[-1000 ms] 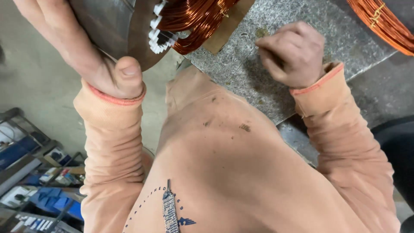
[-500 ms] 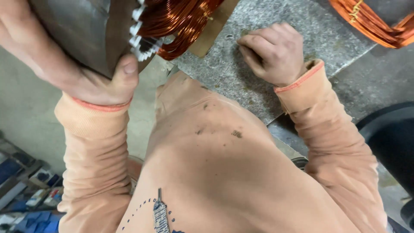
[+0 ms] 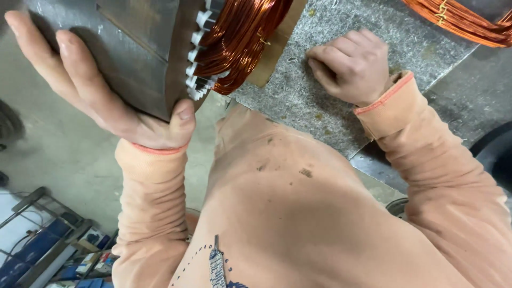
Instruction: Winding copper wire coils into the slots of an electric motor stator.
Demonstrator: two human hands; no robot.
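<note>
The fingers point(image 3: 58, 69) of the left hand point(image 3: 114, 106) lie spread and flat along the grey steel side of a motor stator point(image 3: 133, 48), with the thumb point(image 3: 181, 117) hooked over its lower edge, so the hand is clamped on the core and holds it at the near edge of the tabletop point(image 3: 341, 21). The right hand point(image 3: 352, 66) rests knuckles-up on the speckled grey tabletop, its fingers curled tightly together into a loose fist; whether anything small sits inside it cannot be told. Out from the left-hand grip, white slot liners point(image 3: 198, 58) stick out in a row from the stator's end face, and a thick bundle of copper winding point(image 3: 240, 37) bulges from it, already seated and bound by at least one small tie. A piece of brown card point(image 3: 277, 50) lies under the winding. A second copper coil point(image 3: 458, 21) lies loose at the far right of the tabletop, well apart from the stator. Judging by this, the winding at the visible end is largely in place, while the loose coil suggests some coil work remains; the stator's other end is out of view.
</note>
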